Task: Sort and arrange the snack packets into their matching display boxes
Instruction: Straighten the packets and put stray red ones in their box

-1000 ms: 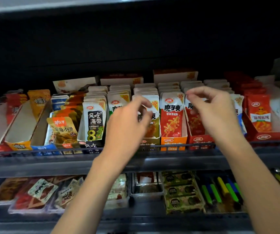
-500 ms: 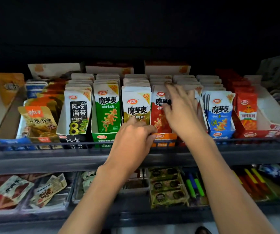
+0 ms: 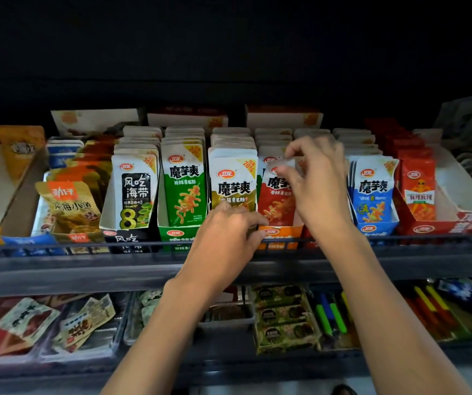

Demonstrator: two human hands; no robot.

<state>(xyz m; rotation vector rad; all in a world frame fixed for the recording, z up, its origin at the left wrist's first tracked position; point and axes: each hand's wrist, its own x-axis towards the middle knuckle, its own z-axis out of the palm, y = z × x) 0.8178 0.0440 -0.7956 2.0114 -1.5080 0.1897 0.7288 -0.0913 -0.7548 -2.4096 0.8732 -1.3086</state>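
Rows of snack packets stand in display boxes on the upper shelf. My right hand (image 3: 316, 181) pinches the top corner of the front red packet (image 3: 274, 201), which stands in the orange box (image 3: 280, 233). My left hand (image 3: 223, 240) is curled over the front of the box that holds the gold packets (image 3: 233, 181), and its fingertips reach the orange box's left edge. That box's front is hidden under the hand. To the left stand green packets (image 3: 185, 189) in a green box (image 3: 175, 233). Blue packets (image 3: 373, 192) stand to the right.
Black seaweed packets (image 3: 135, 192) and brown fish packets (image 3: 66, 206) fill the left boxes, and a red box (image 3: 426, 229) with orange-red packets stands at the right. A wire rail (image 3: 86, 248) runs along the shelf front. The lower shelf holds trays of mixed snacks (image 3: 283, 317).
My right hand lifted from lying flat on the red packets and now pinches the top of the front one. My left hand stays at the front of the gold packets' box.
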